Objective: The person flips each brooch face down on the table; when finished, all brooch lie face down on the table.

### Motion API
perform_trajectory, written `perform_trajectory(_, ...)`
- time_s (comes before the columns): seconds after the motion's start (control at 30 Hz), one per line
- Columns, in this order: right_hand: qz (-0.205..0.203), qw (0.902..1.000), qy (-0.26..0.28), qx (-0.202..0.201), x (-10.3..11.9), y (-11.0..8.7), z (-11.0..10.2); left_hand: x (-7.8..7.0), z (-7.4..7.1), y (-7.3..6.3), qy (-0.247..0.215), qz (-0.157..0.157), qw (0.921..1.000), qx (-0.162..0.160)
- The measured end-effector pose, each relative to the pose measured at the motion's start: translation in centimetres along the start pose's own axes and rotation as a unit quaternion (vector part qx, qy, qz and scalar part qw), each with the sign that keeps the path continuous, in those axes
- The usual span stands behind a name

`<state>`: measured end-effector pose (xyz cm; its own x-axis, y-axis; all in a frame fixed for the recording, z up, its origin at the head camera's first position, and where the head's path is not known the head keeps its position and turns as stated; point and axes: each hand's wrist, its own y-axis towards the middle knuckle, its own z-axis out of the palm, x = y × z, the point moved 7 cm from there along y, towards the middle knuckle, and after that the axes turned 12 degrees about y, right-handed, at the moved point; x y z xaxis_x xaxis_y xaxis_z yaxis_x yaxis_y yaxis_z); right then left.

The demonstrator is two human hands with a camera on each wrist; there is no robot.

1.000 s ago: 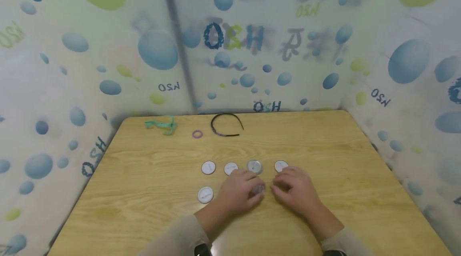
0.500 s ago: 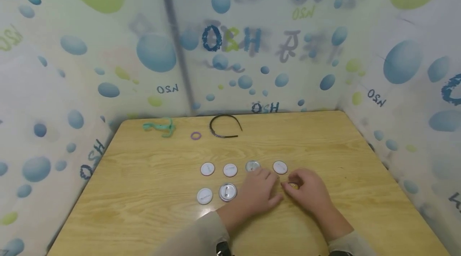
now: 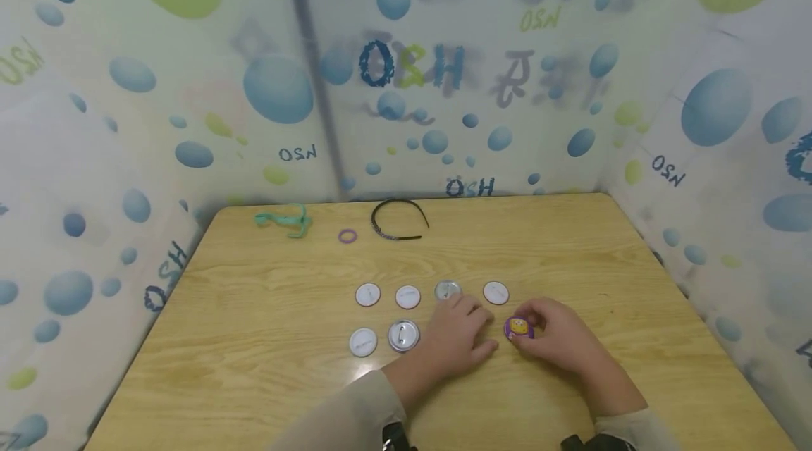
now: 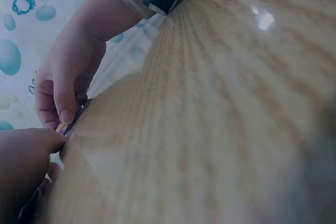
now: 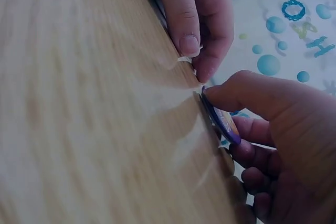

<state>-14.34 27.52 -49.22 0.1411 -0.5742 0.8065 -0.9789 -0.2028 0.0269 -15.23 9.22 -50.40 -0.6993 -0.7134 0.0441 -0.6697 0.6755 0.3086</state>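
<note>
My right hand (image 3: pixel 558 335) pinches a round pin-back button badge (image 3: pixel 519 328) by its edge between thumb and fingers. The badge has a purple rim and a yellow cartoon picture; in the right wrist view the badge (image 5: pixel 223 119) stands tilted near the tabletop. My left hand (image 3: pixel 453 335) is just left of it, low over the table, fingers loosely bent and holding nothing that shows. A silvery badge (image 3: pixel 446 289) lies partly behind its fingertips. Another silvery badge with its pin up (image 3: pixel 404 335) lies beside the left wrist, next to a white-backed badge (image 3: pixel 363 342).
Behind the hands, more white-backed badges (image 3: pixel 368 294) lie in a row, one (image 3: pixel 496 292) at its right end. At the table's (image 3: pixel 254 338) back are a green hair claw-like item (image 3: pixel 285 220), a purple ring (image 3: pixel 347 236) and a black headband (image 3: pixel 398 237). Patterned walls enclose the table.
My left hand has moved right, off a clear-looking round piece, uncovering the silvery badge by its wrist. The right hand now holds the purple badge, its picture in sight, and has shifted slightly right.
</note>
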Motion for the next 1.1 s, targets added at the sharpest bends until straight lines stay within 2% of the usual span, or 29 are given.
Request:
perform_trajectory(0.17, 0.005, 0.9999, 0.009, 0.001, 0.2, 0.1, 0.2, 0.1, 0.2, -0.1, -0.008, -0.001, 1.0, 0.004)
perform_trajectory(0.33, 0.028, 0.9994, 0.015, -0.014, -0.3, 0.3, 0.4, 0.1, 0.2, -0.2, -0.016, 0.0, 0.9999, 0.002)
perform_trajectory(0.43, 0.039, 0.9989, 0.018, -0.019, -0.6, 0.3, 0.5, 0.1, 0.5, -0.2, -0.022, -0.011, 0.9997, 0.0)
perform_trajectory(0.6, 0.045, 0.9986, 0.022, -0.016, -0.9, 0.3, 0.4, -0.1, 0.6, 0.0, -0.024, -0.036, 0.9986, -0.031)
perform_trajectory(0.73, 0.04, 0.9989, 0.015, -0.019, -0.9, 0.4, 0.1, -0.5, 0.0, 0.1, -0.02, -0.049, 0.9968, -0.06)
perform_trajectory(0.8, 0.039, 0.999, 0.008, -0.019, -0.8, 0.5, 0.1, -0.5, -0.2, 0.1, -0.025, -0.058, 0.996, -0.064)
perform_trajectory(0.9, 0.042, 0.9989, 0.001, -0.022, -0.7, 0.4, 0.2, -0.5, -0.2, 0.2, -0.028, -0.067, 0.9957, -0.058)
perform_trajectory(1.1, 0.033, 0.9992, -0.004, -0.023, -0.6, 0.4, 0.1, -0.7, 0.3, 0.7, -0.046, -0.091, 0.9945, -0.024)
